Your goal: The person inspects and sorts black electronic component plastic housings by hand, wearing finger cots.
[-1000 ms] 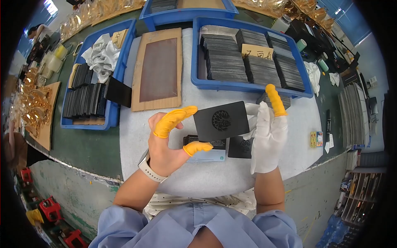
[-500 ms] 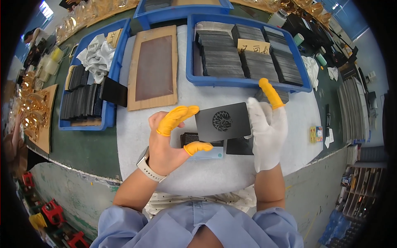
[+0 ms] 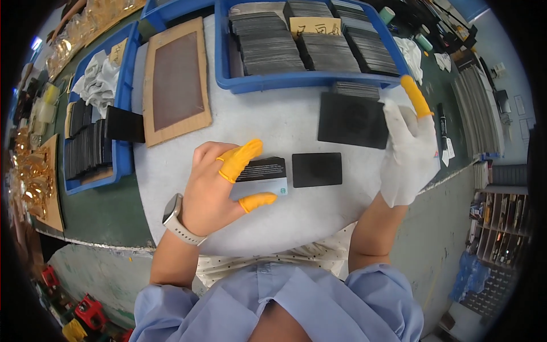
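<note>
Black card point(image 3: 348, 121) is showing right of upper centre, its right edge clamped in the right hand point(image 3: 407, 151); the left hand point(image 3: 212, 188) is holding thumb and fingers apart near centre.

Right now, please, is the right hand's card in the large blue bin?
Out: the right hand holds the black card in front of that blue bin.

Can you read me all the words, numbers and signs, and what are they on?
Tan paper slip in the big blue plastic bin: large dark handwriting, which I won't copy out.
Black-and-pale-blue printed card near the left hand: lines too tiny to read, plus a little round sign.
Tan paper tag at far left: too blurred to read.
</note>
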Available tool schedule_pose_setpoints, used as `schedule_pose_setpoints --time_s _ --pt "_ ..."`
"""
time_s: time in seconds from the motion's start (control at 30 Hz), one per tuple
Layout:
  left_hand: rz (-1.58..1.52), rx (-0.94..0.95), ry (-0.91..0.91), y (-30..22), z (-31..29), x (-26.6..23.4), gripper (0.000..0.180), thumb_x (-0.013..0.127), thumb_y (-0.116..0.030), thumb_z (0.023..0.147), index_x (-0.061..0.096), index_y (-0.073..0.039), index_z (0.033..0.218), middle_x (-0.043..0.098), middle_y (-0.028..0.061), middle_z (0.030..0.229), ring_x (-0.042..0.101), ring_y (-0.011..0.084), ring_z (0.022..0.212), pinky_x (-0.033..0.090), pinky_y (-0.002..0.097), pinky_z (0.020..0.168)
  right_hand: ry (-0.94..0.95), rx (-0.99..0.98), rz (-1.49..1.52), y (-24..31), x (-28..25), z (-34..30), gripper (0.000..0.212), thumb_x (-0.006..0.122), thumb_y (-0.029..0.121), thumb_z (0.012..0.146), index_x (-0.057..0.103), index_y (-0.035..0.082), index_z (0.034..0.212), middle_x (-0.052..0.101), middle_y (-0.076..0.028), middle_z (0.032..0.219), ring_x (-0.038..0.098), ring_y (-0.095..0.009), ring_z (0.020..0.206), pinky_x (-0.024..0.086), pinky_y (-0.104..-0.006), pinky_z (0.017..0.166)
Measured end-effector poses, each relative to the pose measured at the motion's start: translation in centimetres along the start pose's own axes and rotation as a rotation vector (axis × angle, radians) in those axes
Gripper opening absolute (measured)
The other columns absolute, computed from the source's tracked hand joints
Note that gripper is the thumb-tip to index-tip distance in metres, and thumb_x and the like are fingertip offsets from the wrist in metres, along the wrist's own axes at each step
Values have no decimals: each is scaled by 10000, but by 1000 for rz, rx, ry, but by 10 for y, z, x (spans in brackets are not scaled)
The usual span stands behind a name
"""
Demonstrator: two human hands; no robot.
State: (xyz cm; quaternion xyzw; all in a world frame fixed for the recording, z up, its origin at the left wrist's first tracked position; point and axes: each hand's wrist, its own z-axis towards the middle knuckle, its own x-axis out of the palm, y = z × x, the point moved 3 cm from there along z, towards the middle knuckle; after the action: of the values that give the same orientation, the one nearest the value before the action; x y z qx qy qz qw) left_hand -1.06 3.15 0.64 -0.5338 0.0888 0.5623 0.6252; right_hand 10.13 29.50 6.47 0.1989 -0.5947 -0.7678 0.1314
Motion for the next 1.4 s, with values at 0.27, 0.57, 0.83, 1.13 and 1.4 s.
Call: schedule_pose_setpoints --time_s 0.27,0.57,0.83,1.13,1.4 --pt "77 36 88 -10 2 -1 859 953 -406 593 651 -70 1324 667 106 1164 589 332 1115 452 435 1011 -73 266 -152 -91 -94 -8 401 779 48 908 595 -42 1252 607 42 765 454 12 563 349 -178 500" --pt "96 -16 157 0 9 6 916 971 -442 550 646 -78 1325 660 116 1192 587 344 1108 447 441 1009 61 128 -455 -113 -102 -1 503 803 129 904 616 30 1360 664 1 873 589 -80 700 475 -246 616" --pt "91 -21 137 8 5 1 974 959 -519 552 628 -49 1338 662 129 1224 588 349 1118 449 442 1002 715 -538 -905 -67 -43 -27 848 903 282 700 548 40 1431 616 -143 1291 560 -334 1193 446 -454 1057" --pt "60 25 96 7 6 -4 911 975 -446 562 646 -70 1323 656 123 1167 589 350 1095 442 452 996 1001 -722 -1129 -53 -14 -26 723 812 311 724 603 -63 1306 641 -192 1149 591 -336 1073 468 -455 935" --pt "65 20 147 5 7 -5 906 972 -429 558 645 -60 1317 644 127 1228 576 353 1131 441 462 1020 924 -720 -999 -46 -35 -18 755 817 308 696 552 -49 1306 597 -197 1167 569 -371 1088 451 -467 962"
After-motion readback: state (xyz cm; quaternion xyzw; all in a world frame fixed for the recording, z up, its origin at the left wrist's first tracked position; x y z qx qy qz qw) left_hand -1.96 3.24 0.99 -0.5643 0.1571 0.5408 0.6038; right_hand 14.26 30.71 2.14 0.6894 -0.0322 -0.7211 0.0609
